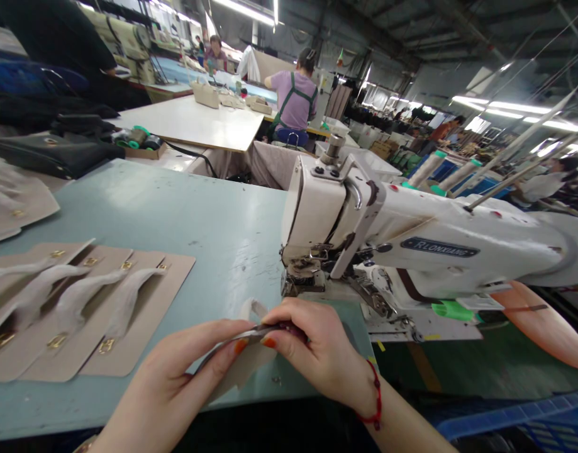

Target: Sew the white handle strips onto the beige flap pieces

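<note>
I have the left hand (175, 365) and right hand (317, 343) both pinching a beige piece (255, 365) between thumbs and fingers, just in front of the sewing machine (387, 220), probably to keep its edge pressed together. Left of the machine, strapped beige panels (95, 343) overlap, seemingly to save room while leaving their gold fittings exposed. The machine's nameplate (439, 246) appears to read "RLONXIANG".

Worktable (166, 207): pale blue-green; left side: overlapping strapped beige panels (93, 321); beyond them: another beige piece (31, 195)
</note>
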The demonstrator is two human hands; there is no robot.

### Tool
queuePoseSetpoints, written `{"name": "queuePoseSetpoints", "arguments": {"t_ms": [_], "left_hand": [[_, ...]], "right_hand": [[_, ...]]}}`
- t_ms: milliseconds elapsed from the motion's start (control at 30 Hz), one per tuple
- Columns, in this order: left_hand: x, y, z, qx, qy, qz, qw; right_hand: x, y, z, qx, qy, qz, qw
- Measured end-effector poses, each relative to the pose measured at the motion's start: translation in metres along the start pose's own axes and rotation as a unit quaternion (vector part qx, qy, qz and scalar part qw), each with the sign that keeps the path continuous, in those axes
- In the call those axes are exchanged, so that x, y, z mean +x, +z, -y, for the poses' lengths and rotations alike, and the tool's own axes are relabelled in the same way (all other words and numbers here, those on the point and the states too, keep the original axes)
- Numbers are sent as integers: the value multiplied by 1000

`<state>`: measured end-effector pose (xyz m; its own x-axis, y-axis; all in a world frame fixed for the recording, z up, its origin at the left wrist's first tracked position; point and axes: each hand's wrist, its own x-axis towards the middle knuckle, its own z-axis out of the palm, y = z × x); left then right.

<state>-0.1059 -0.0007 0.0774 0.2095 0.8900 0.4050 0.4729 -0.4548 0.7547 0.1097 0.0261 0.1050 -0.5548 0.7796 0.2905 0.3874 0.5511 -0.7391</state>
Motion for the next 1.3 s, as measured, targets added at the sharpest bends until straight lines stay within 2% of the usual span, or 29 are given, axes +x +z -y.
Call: {"name": "queuePoseSetpoints", "arguments": {"t_ms": [600, 833, 1000, 1300], "left_hand": [[-12, 2, 11, 28, -49, 16, 998], [-10, 1, 9, 32, -42, 12, 999], [-12, -1, 9, 34, -37, 2, 999], [-11, 0, 12, 28, -44, 17, 999]], "right_hand": [[1, 0, 0, 19, 7, 8, 1000], [-2, 1, -4, 42, 30, -11, 999], [-1, 1, -3, 44, 14, 4, 999], [0, -1, 0, 36, 12, 19, 999]]}}
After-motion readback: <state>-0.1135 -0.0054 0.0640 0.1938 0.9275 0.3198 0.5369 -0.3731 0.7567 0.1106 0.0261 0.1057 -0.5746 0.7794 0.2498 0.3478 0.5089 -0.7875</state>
